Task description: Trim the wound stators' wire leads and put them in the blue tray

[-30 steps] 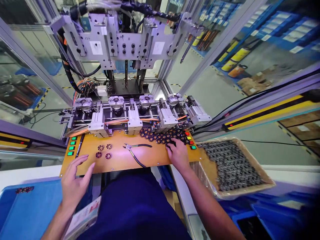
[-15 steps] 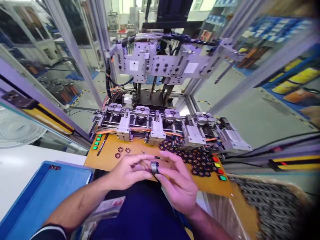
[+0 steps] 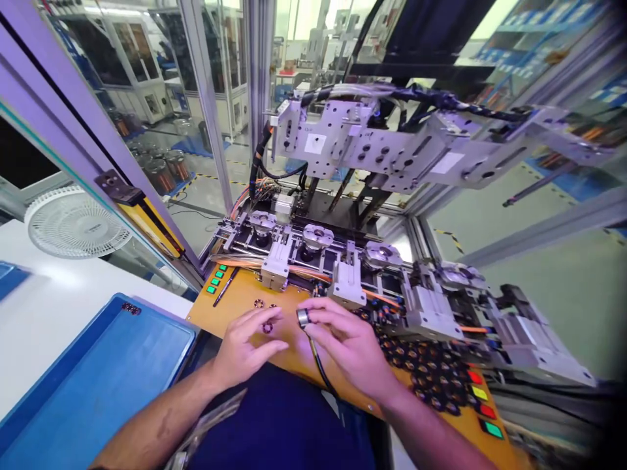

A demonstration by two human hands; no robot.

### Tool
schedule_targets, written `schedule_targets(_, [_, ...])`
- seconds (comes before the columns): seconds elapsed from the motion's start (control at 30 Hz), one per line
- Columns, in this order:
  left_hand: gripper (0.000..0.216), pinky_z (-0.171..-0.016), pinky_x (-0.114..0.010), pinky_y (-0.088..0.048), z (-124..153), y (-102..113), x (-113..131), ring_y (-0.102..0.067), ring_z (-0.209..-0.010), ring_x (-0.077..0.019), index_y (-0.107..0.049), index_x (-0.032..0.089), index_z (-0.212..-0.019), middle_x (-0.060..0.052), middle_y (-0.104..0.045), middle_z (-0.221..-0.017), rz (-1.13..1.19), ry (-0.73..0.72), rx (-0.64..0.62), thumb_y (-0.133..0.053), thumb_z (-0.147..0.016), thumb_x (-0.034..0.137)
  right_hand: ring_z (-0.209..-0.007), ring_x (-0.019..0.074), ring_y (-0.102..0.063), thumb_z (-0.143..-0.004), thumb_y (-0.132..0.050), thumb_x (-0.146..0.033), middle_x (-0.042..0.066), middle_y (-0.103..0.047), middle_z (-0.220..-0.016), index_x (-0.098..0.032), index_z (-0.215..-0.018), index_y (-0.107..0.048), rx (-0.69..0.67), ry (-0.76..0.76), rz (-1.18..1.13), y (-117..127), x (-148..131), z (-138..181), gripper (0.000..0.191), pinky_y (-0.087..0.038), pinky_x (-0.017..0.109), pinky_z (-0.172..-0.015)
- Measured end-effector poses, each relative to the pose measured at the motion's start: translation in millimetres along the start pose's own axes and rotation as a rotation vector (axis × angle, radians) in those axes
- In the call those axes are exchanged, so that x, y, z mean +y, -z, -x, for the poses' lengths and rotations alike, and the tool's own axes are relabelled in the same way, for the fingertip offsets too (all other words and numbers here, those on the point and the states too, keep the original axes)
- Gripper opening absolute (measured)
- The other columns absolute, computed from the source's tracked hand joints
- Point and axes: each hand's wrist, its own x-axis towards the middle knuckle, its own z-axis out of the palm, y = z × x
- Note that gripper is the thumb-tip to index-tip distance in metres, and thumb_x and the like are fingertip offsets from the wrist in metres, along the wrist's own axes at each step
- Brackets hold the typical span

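Observation:
My right hand (image 3: 350, 346) pinches a small grey metal ring part (image 3: 302, 318) between thumb and fingertips, just above the orange work panel (image 3: 240, 297). My left hand (image 3: 245, 346) lies beside it with fingers spread over the panel, fingertips near a small dark ring with copper windings (image 3: 267, 328); it holds nothing. More such rings (image 3: 258, 303) lie close by. The black handles of pliers (image 3: 321, 369) show under my right hand.
A machine with four round metal fixtures (image 3: 318, 236) stands behind the panel, an overhead tool head (image 3: 372, 147) above it. Several wound rings (image 3: 431, 372) cover the panel's right. Coloured buttons (image 3: 477, 391), green buttons (image 3: 215, 281), a blue tray (image 3: 98, 372), a white fan (image 3: 73, 225).
The view has swung left. My right hand left the heap of rings and came to the middle holding the grey ring; my left hand met it, then drew back and opened.

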Motion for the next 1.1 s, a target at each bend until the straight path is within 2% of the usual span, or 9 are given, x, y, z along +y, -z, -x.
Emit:
schedule_targets(0.1, [0.036,-0.082,-0.032,-0.06,27,-1,-41,-0.071,-0.092,-0.0187,-0.06,0.02,-0.121,-0.008,-0.075,-0.104,-0.185,0.14,0.192,-0.066,-0.086,0.027,-0.094,0.0192,-0.068,-0.09,-0.059,-0.021,0.009,-0.07,-0.102,-0.019,-0.088,-0.071,-0.048,0.116,0.173,17,15,-58,0.012,-0.056,0.034,-0.084])
schedule_targets(0.17, [0.03,-0.084,-0.034,-0.059,42,-5,-68,-0.071,-0.092,-0.0196,-0.06,0.017,-0.118,-0.009,-0.074,-0.102,-0.251,0.174,0.273,-0.062,-0.089,0.025,-0.095,0.0201,-0.067,-0.088,-0.062,-0.02,0.009,-0.07,-0.101,-0.018,-0.085,-0.072,-0.048,0.164,0.233,21,31,-105,0.011,-0.054,0.037,-0.087])
schedule_targets(0.3, [0.03,-0.083,-0.037,-0.06,56,-17,-104,-0.071,-0.093,-0.0207,-0.056,0.015,-0.121,-0.011,-0.073,-0.103,-0.313,0.179,0.344,-0.057,-0.092,0.025,-0.092,0.019,-0.065,-0.087,-0.064,-0.019,0.01,-0.068,-0.104,-0.014,-0.082,-0.069,-0.08,0.234,0.352,5,71,-192,0.009,-0.053,0.038,-0.086])
schedule_targets(0.4, [0.031,-0.081,-0.037,-0.06,59,-23,-116,-0.071,-0.091,-0.0212,-0.057,0.016,-0.12,-0.011,-0.073,-0.101,-0.36,0.152,0.35,-0.058,-0.09,0.025,-0.095,0.0175,-0.063,-0.092,-0.062,-0.028,0.006,-0.066,-0.105,-0.013,-0.091,-0.066,-0.156,0.285,0.421,-14,99,-229,0.015,-0.053,0.039,-0.088])
schedule_targets(0.53, [0.032,-0.082,-0.039,-0.06,62,-27,-122,-0.071,-0.093,-0.0229,-0.058,0.017,-0.118,-0.011,-0.073,-0.102,-0.416,0.122,0.327,-0.062,-0.088,0.025,-0.095,0.0171,-0.063,-0.095,-0.058,-0.033,0.006,-0.065,-0.106,-0.014,-0.101,-0.064,-0.235,0.32,0.473,-25,123,-243,0.021,-0.054,0.039,-0.086])
schedule_targets(0.67, [0.034,-0.081,-0.039,-0.059,62,-28,-122,-0.07,-0.094,-0.0238,-0.057,0.017,-0.12,-0.012,-0.073,-0.103,-0.458,0.123,0.306,-0.062,-0.087,0.025,-0.097,0.0174,-0.063,-0.095,-0.058,-0.032,0.006,-0.065,-0.109,-0.014,-0.1,-0.064,-0.28,0.325,0.509,-25,131,-243,0.02,-0.053,0.039,-0.088])
schedule_targets(1.1, [0.037,-0.079,-0.038,-0.059,57,-24,-119,-0.07,-0.092,-0.0234,-0.053,0.016,-0.123,-0.012,-0.073,-0.103,-0.502,0.095,0.254,-0.06,-0.088,0.024,-0.097,0.0175,-0.063,-0.093,-0.059,-0.024,0.006,-0.066,-0.107,-0.012,-0.093,-0.065,-0.347,0.18,0.736,-34,113,-245,0.013,-0.052,0.037,-0.086])
